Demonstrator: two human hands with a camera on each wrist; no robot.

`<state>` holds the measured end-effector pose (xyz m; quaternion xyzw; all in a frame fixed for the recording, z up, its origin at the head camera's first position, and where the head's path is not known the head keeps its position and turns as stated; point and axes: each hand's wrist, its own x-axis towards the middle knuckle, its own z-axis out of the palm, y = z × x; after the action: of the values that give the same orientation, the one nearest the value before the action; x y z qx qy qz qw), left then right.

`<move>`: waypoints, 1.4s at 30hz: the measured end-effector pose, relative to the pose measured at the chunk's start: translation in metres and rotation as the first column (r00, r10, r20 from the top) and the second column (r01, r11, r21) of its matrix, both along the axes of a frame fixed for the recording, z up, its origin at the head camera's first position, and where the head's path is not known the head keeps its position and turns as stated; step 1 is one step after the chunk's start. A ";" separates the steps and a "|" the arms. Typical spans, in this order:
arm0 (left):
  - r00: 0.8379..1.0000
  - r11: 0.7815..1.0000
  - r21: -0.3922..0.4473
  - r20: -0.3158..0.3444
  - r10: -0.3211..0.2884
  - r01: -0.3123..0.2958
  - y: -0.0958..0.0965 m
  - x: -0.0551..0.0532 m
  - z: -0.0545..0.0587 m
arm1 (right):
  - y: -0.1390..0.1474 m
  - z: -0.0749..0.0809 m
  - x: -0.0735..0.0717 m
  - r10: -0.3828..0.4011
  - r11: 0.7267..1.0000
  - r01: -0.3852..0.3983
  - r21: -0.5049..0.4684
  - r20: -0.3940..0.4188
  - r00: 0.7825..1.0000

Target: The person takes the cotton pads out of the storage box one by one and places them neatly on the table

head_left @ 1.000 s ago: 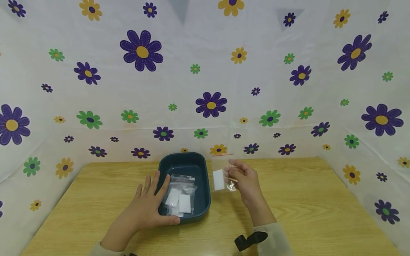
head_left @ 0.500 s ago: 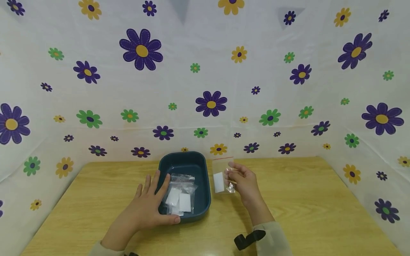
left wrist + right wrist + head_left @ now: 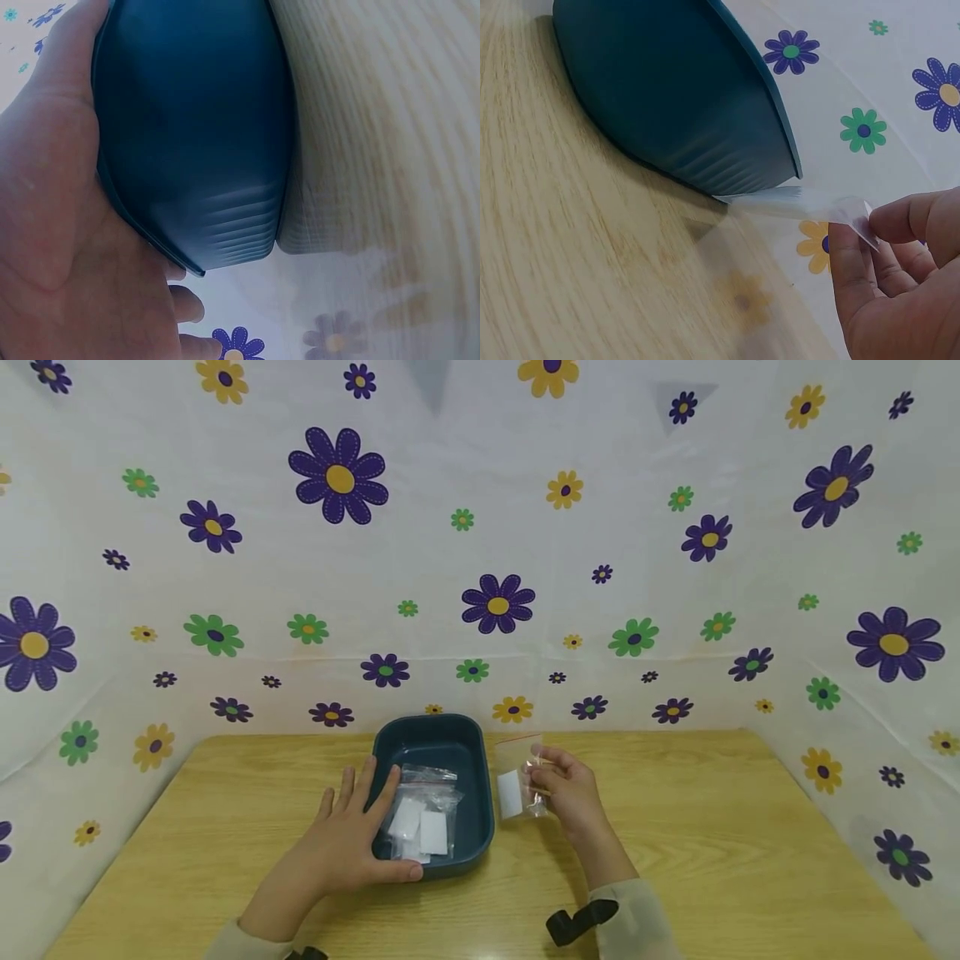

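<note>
A dark blue plastic tub point(image 3: 474, 793) stands on the table, with several clear zip bags point(image 3: 433, 833) holding white pieces inside it. My left hand point(image 3: 341, 847) rests on the tub's left and near rim, its fingers spread and fairly straight. In the left wrist view, the palm lies along the rim of the tub point(image 3: 202, 127). To the right of the tub, my right hand point(image 3: 576, 789) pinches a clear zip bag point(image 3: 510, 795) with a red seal line and a white rectangle in it. In the right wrist view, thumb and fingers grip the bag's edge point(image 3: 780, 202) beside the tub.
The wood-grain table point(image 3: 720, 843) extends to both sides of the tub. A white cloth point(image 3: 420, 560) with printed flowers encloses its back and sides. Black straps point(image 3: 581, 922) sit at the wrists.
My right hand has lowered the bag slightly, closer to the table, and shifted a little left. The left hand and the tub have stayed in place.
</note>
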<state>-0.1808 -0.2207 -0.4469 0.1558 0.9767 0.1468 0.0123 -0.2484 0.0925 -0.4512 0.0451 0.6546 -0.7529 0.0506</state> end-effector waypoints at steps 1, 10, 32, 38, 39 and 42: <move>1.000 1.000 0.000 0.001 -0.002 0.002 0.000 0.000 0.000 | 0.000 -0.001 0.000 -0.001 1.000 0.001 0.003 0.001 1.000; 1.000 1.000 -0.007 0.017 -0.012 0.012 0.000 0.003 0.000 | -0.001 -0.008 0.003 0.005 0.999 -0.005 0.041 0.005 1.000; 1.000 1.000 -0.006 0.002 -0.006 0.006 0.001 -0.003 0.006 | 0.000 -0.014 -0.003 0.046 0.977 -0.040 0.210 -0.022 0.999; 1.000 1.000 -0.010 0.020 0.002 -0.001 -0.001 -0.002 0.004 | 0.000 -0.015 -0.002 0.079 0.958 -0.073 0.278 -0.008 0.997; 1.000 1.000 -0.008 0.023 0.001 -0.001 0.000 -0.002 0.003 | 0.001 -0.016 -0.001 0.081 0.954 -0.077 0.290 -0.004 0.997; 1.000 1.000 -0.010 0.031 -0.002 0.002 0.000 -0.002 0.003 | 0.002 -0.016 0.000 0.076 0.937 -0.074 0.342 0.008 0.997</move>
<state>-0.1824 -0.2210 -0.4439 0.1545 0.9770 0.1441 0.0284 -0.2480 0.0941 -0.4672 0.0259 0.7768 -0.6254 0.0689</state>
